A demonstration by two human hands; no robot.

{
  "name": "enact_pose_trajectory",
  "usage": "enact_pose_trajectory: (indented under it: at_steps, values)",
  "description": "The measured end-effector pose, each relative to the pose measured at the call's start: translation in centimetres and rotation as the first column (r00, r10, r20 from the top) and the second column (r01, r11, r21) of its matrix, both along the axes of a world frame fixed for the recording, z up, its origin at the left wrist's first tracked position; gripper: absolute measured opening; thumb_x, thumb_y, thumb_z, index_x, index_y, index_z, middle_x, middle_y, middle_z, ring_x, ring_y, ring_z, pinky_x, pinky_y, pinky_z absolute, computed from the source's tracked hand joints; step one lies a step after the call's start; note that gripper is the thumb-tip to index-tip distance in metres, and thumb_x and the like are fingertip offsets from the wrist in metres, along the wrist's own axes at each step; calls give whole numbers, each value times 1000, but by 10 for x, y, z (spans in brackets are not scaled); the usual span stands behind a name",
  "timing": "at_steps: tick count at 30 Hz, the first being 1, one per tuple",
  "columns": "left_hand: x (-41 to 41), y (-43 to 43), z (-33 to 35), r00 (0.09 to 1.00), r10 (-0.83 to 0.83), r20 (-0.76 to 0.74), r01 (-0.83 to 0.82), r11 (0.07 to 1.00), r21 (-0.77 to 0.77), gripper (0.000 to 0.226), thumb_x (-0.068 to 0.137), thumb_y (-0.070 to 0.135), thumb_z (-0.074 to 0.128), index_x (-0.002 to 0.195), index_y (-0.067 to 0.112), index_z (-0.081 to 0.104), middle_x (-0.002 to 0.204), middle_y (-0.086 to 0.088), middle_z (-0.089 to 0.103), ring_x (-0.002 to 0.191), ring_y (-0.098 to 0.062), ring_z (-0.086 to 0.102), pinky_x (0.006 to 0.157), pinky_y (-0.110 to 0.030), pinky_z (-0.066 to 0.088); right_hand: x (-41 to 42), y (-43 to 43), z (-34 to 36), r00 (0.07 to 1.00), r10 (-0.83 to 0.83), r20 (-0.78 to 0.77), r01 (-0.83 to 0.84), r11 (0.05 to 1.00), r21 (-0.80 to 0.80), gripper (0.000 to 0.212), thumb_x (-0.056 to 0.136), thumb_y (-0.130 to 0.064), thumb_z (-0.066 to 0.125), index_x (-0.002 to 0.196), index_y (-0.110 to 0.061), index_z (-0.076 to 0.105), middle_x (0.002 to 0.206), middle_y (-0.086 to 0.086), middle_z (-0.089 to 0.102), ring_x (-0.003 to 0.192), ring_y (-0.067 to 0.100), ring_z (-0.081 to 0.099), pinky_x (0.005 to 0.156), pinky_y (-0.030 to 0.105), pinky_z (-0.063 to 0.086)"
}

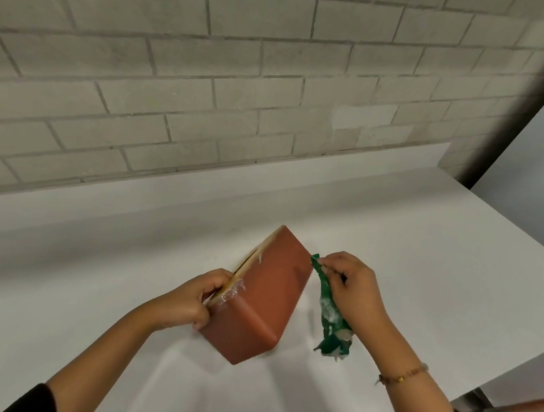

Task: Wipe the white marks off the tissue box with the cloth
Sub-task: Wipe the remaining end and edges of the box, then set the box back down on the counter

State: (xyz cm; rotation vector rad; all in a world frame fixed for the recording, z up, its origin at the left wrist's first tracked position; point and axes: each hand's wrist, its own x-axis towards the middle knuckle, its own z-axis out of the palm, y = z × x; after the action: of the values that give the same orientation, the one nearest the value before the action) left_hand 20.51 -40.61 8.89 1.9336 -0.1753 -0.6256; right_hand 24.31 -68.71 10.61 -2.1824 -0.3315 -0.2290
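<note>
Tissue box [257,298] tipped up on table [391,230], left grip [190,300] curled round its smeared top edge for steadying; right grip [355,289] pinching green cloth [330,316] just beside, likely for wiping.

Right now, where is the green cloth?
In the head view, the crumpled green cloth hangs from the right hand, just right of the reddish-brown tissue box.

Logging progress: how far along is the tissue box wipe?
Done: broad side of the tissue box looks clean; cloth carries white smears. In hand: left hand grips the box, right hand holds the cloth beside it. Left: white marks by the top edge.
</note>
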Motion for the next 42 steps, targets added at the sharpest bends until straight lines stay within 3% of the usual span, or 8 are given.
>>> enact_pose_trajectory:
  at_steps: [6,14,22,27,30,33,35,42]
  values:
    - [-3,-6,2,998,-3,64,1,1000,25,67,35,-2,49,96,23,59,113,2,48,107,-23,52,58,-28,39,-3,27,-22,995,85,-55,-85,996,-3,29,87,14,52,100,-4,73,87,3,62,76,12,57,71,0,40]
    - [8,-7,-3,956,82,280,-160,950,267,58,59,-17,58,108,15,57,116,8,42,106,-12,44,62,-3,38,-42,41,-24,924,381,-23,-382,924,-37,28,85,9,59,100,-9,74,95,1,70,81,11,65,75,19,53]
    - [27,-14,10,927,162,338,-327,792,516,80,60,33,72,132,8,46,134,-4,43,124,-24,41,95,-28,38,-21,18,0,995,98,8,-97,975,198,29,82,11,62,95,-12,75,89,-14,65,85,-11,60,74,1,43]
    - [57,-36,13,885,237,401,-447,675,587,43,61,49,74,64,15,48,66,3,47,74,-22,51,61,-30,35,-12,4,0,1000,-19,9,17,972,236,28,84,8,62,97,-14,74,90,-11,66,85,-8,60,73,3,45]
    - [81,-48,20,892,231,388,-446,593,671,51,69,66,61,57,18,48,63,0,53,78,-22,51,78,-35,30,-11,-5,-3,997,-76,-24,80,954,290,32,85,5,62,97,-23,72,92,-6,68,84,-5,61,74,5,46]
    - [114,-56,26,923,262,284,-386,618,685,67,72,74,52,90,11,62,106,-14,66,109,-35,55,92,-44,31,-9,-17,-2,988,-123,-98,153,901,407,34,85,0,63,89,-33,71,94,-7,69,84,-4,63,75,8,50]
    - [134,-64,28,938,301,174,-326,589,740,92,70,78,49,129,8,49,138,-20,49,128,-43,41,106,-55,24,-6,-27,-2,975,-148,-165,212,842,495,32,85,-1,64,86,-32,72,96,-6,71,86,-1,65,78,12,53]
    - [198,-84,14,948,316,47,-221,542,811,83,72,68,43,132,10,47,137,-21,48,126,-47,41,108,-57,27,8,-51,-9,949,-199,-245,300,807,509,27,85,-2,64,87,-27,73,97,-2,72,93,11,67,83,26,54]
